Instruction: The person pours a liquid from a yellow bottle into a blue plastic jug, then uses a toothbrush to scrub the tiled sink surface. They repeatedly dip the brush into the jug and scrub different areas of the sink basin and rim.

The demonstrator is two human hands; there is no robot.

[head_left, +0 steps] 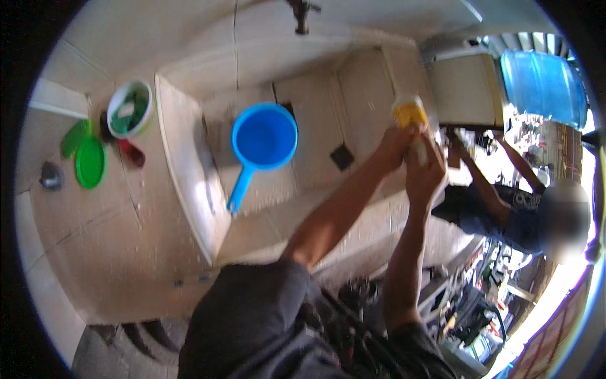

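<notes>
Over the right end of the tiled sink point(183, 170), my two hands are close together on a small yellow and whitish object point(409, 115). Its yellow part sticks out above my fingers, and its kind is blurred. My left hand point(396, 146) is closed around it. My right hand point(424, 175) is closed just below and to the right, fingers pressed against its whitish lower part. A blue long-handled dipper point(265, 138) sits upright on the sink floor, left of my hands, its handle toward me. A dark square drain point(341, 157) lies between them.
A tap point(301, 18) juts from the wall above. On the left ledge are a white tub point(142, 120) with green contents, a green oval item point(91, 162), a red-handled item point(132, 153) and a small grey object point(52, 175). Another person point(505, 211) works at right, near a blue water container point(544, 88).
</notes>
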